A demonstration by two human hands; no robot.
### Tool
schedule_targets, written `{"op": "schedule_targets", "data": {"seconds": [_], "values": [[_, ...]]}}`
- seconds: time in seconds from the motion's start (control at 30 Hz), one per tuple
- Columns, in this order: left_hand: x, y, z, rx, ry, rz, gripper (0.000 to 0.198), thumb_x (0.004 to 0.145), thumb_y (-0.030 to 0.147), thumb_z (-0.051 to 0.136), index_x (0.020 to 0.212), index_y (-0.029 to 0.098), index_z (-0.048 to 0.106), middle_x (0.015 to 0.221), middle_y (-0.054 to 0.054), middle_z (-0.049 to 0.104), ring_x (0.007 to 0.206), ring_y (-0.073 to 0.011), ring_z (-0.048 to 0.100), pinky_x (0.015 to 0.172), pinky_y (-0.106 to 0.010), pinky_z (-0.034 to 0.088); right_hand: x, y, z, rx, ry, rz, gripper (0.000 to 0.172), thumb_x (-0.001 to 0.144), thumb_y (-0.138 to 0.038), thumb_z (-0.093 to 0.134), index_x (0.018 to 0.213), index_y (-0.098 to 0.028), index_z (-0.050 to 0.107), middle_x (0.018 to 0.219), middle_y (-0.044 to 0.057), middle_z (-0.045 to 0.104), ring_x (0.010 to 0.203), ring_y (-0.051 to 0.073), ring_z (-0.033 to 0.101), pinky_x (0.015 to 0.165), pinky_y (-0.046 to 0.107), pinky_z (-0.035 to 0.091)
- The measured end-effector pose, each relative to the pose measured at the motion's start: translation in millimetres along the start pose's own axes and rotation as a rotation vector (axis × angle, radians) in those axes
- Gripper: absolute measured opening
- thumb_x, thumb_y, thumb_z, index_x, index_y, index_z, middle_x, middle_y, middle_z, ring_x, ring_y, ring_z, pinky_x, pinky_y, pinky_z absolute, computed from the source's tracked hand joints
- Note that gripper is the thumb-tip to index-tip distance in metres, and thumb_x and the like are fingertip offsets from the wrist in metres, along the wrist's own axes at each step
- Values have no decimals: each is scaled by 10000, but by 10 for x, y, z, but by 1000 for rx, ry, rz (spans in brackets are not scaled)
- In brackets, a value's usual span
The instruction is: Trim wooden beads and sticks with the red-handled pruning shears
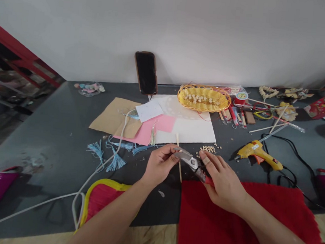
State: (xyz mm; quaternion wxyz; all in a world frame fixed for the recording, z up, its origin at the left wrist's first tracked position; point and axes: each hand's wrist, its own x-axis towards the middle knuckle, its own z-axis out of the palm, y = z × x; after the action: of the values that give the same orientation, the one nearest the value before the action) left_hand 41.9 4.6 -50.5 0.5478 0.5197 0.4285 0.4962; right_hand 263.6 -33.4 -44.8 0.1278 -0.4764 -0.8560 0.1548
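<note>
Over the table (49, 146), right hand (225, 184) holds shears (191, 163), left hand (160, 165) a wooden stick (179, 173).

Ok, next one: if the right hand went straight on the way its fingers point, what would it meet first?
The right hand would probably meet the small pile of pale beads first, just past its fingertips, though depth is hard to judge; the white card lies beyond.
</note>
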Motion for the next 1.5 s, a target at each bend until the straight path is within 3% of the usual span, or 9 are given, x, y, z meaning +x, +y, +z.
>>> {"op": "schedule_targets", "data": {"seconds": [0.43,0.73,1.0,1.27,1.5], "values": [[-29,14,15,84,14,16,203,801,362,686,783,161,706,725,-45,637,670,-156,554,595,-240,437,-25,-6,21,133,-23,-19,650,731,-110,490,1371,-145,382,1237,151,562,1179,289,520,966,459,493],[-37,-32,26,73,52,6,186,802,346,686,814,163,713,758,-47,651,686,-161,563,611,-244,443,-25,-1,37,74,-38,7,669,730,-102,481,1386,-151,357,1236,142,555,1125,284,536,962,450,493],[-8,-66,-21,-40,-16,-25,243,810,384,683,793,143,713,681,-34,604,598,-121,483,561,-234,391,10,27,-16,1,-59,11,746,766,-129,475,1473,-165,239,1312,152,522,1165,320,502,949,523,477],[4,-81,-38,-98,-50,-52,249,788,385,709,779,137,694,671,-21,589,593,-106,467,552,-224,369,2,25,-28,141,-50,-30,700,731,-98,481,1416,-139,340,1279,149,543,1174,281,520,1001,449,468],[-27,-143,-41,-89,-44,-78,253,805,398,686,780,147,672,631,8,538,573,-99,423,544,-224,336,-25,-6,11,146,-58,-7,599,748,-114,468,1345,-121,409,1207,166,588,1093,303,592,891,448,537]]}}
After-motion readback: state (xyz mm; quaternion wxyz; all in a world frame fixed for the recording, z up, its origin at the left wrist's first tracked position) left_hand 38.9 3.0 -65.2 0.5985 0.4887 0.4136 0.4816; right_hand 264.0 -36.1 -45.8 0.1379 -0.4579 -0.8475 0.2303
